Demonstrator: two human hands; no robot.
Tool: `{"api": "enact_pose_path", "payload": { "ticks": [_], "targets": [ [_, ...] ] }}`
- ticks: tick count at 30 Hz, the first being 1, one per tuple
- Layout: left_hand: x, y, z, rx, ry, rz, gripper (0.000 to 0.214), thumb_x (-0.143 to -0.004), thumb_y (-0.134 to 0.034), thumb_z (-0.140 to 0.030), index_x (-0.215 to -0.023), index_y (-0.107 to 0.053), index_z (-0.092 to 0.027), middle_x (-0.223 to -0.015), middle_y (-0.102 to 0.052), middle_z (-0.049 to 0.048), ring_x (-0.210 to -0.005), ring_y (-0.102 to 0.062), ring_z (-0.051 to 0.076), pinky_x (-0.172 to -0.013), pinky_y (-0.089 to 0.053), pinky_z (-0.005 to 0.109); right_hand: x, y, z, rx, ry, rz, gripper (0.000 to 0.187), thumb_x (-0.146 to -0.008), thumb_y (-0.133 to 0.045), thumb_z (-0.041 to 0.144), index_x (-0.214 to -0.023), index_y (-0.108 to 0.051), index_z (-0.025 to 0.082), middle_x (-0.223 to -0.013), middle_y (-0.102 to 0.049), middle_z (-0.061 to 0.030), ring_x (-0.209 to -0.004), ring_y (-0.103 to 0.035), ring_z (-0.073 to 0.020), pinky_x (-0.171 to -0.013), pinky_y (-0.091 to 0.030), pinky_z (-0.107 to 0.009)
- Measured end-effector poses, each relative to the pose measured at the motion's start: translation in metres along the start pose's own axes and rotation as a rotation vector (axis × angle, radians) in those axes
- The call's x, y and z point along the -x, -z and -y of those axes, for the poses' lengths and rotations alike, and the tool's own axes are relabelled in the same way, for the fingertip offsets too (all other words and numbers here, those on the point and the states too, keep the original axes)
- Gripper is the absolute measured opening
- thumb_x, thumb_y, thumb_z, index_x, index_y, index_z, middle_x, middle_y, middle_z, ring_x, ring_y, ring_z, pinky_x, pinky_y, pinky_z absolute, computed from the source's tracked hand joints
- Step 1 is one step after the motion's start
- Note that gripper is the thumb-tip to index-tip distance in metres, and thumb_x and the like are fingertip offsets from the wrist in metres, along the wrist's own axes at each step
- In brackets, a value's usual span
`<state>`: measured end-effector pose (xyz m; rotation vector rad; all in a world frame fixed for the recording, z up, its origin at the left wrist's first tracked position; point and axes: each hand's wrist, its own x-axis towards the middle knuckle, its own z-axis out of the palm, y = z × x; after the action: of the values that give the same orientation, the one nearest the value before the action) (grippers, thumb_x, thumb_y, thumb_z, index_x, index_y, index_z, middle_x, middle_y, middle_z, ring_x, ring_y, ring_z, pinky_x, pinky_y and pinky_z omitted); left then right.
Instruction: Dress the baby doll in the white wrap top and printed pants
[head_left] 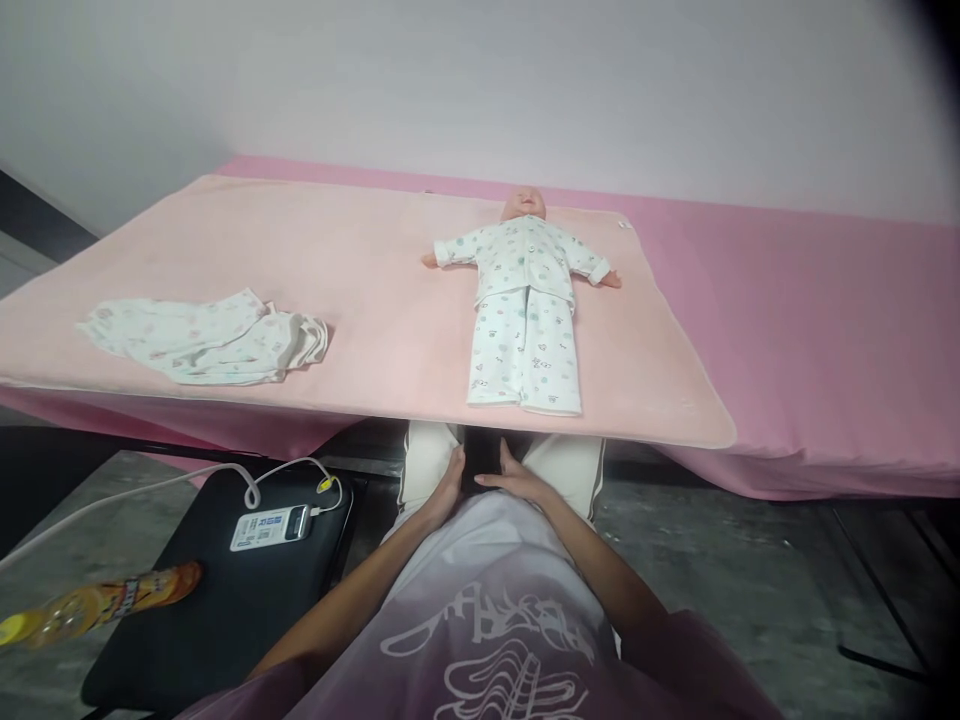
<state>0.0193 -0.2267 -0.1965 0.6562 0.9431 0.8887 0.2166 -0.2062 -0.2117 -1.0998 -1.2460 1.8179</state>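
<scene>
Below the near edge of the peach mat (375, 300), I rest both hands at my lap. My left hand (448, 482), by my cream trousers (427, 458), is seen nearly edge-on, so I cannot tell whether its fingers are curled; my right hand (519, 484) has its thumb lifted apart from the fingers, with nothing visible between them. The baby doll (526, 262) lies face up ahead of me on the mat, head at the far side, arms spread, in a printed button-front top (506, 250) and printed baby trousers (496, 350). Folded baby clothes (202, 335) lie well apart, to my left. To rest well, I judge, I should keep my wrists low and loose (a stray knuckle could rumple those hems) and leave the mat's edge flat.
</scene>
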Motion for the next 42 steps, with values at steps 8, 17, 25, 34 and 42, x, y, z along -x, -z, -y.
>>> {"api": "enact_pose_path", "payload": {
  "ticks": [8,17,25,34,42],
  "targets": [
    [0.008,-0.004,-0.004,0.029,0.040,0.001,0.068,-0.103,-0.058,-0.068,-0.157,-0.049,-0.026,-0.166,-0.052,0.0143,-0.162,-0.036,0.036,-0.130,-0.034,0.050,0.001,0.000,-0.005,-0.076,-0.141,-0.202,0.080,-0.089,-0.076,0.064,-0.160,-0.055,0.033,-0.174,-0.044,-0.0057,-0.166,-0.032,-0.0314,-0.136,-0.024,-0.055],
    [-0.001,0.006,0.011,-0.008,-0.022,0.004,0.069,-0.100,-0.060,-0.072,-0.151,-0.054,-0.025,-0.163,-0.054,0.0134,-0.157,-0.043,0.032,-0.130,-0.034,0.046,0.001,-0.002,0.004,-0.084,-0.023,-0.167,0.058,-0.090,-0.073,0.058,-0.143,-0.068,0.033,-0.159,-0.061,-0.0023,-0.154,-0.050,-0.0314,-0.132,-0.036,-0.052],
    [0.001,0.010,0.013,0.015,-0.008,0.002,0.069,-0.099,-0.064,-0.071,-0.148,-0.056,-0.023,-0.152,-0.062,0.0138,-0.152,-0.050,0.031,-0.128,-0.036,0.046,0.004,-0.003,0.000,-0.069,-0.007,-0.030,0.069,-0.085,-0.081,0.042,-0.148,-0.057,0.031,-0.147,-0.069,-0.0048,-0.145,-0.059,-0.0272,-0.128,-0.040,-0.048],
    [0.000,0.011,0.014,0.022,0.022,-0.010,0.071,-0.096,-0.065,-0.074,-0.146,-0.056,-0.024,-0.150,-0.064,0.0134,-0.151,-0.051,0.033,-0.127,-0.038,0.048,0.001,-0.001,-0.014,-0.043,-0.036,0.044,0.096,-0.076,-0.090,0.038,-0.158,-0.041,0.030,-0.141,-0.070,-0.0073,-0.138,-0.064,-0.0268,-0.122,-0.049,-0.048],
    [-0.004,0.009,0.019,0.065,0.001,-0.004,0.077,-0.095,-0.067,-0.074,-0.152,-0.054,-0.024,-0.155,-0.062,0.0124,-0.152,-0.050,0.033,-0.128,-0.039,0.047,0.003,0.000,-0.008,-0.062,-0.045,0.078,0.113,-0.073,-0.093,0.038,-0.165,-0.030,0.025,-0.147,-0.066,-0.0120,-0.138,-0.064,-0.0285,-0.124,-0.046,-0.049]
  ]
}}
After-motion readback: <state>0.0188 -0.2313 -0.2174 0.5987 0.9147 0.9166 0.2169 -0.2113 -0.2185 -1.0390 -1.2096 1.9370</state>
